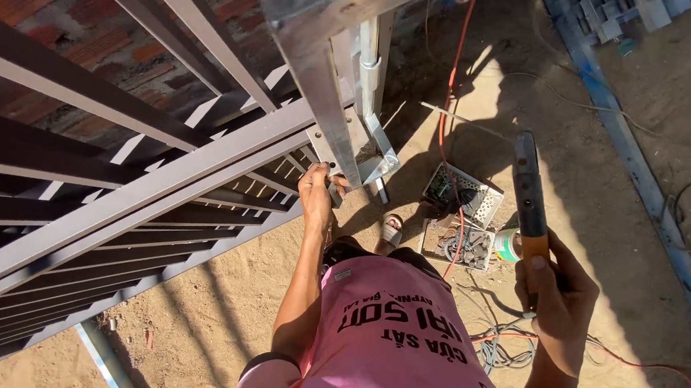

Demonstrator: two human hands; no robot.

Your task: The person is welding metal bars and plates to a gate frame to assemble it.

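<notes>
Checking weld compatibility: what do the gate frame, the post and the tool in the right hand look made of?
Gate frame: looks like rectangular metal tube, painted matte grey-brown; straight edges, even coat.
Post: bare metal, probably galvanised steel; shiny silver glare.
Tool in the right hand: dark metal-looking shaft, orange grip that could be plastic or rubber.
Left hand rests at the frame's corner.

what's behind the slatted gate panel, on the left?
Through the gaps of the gate panel, a red brick wall shows behind it, with sandy ground along the lower edge. The slats cover most of the wall, and its base cannot be seen.
</notes>
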